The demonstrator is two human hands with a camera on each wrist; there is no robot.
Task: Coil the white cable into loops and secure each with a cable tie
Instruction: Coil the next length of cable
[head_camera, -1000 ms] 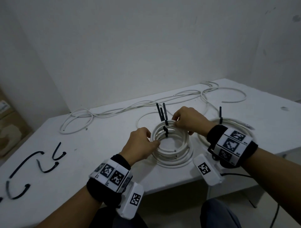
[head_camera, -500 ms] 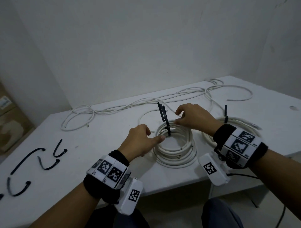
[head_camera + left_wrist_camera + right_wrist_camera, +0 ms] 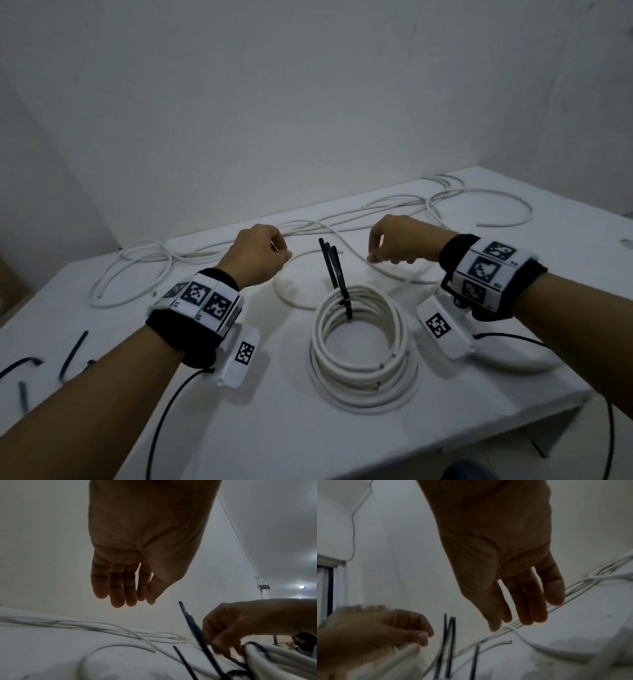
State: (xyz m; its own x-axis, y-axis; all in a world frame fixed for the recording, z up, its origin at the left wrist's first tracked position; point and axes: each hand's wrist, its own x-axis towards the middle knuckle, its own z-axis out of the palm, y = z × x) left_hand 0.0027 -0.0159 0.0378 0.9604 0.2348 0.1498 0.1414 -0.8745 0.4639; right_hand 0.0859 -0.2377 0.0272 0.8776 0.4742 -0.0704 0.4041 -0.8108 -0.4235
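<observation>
Coil (image 3: 359, 346): round, smooth white cable, black ties (image 3: 337, 277) upright.
Position: tabletop (image 3: 274, 428), nearer than both hands.
Left hand (image 3: 258, 255): raised, loosely curled, empty.
Right hand (image 3: 399, 240): raised, loosely curled, empty.

A plain white rectangular table (image 3: 281, 428) carries everything. Near its middle lies a round coil of white cable (image 3: 363, 346) bound by black plastic cable ties (image 3: 337, 277) whose tails stand upright, with a second white coil (image 3: 507, 363) at the near right. Loose white cable (image 3: 137, 267) trails along the far edge, and spare black ties (image 3: 72, 356) lie at the near left.
</observation>
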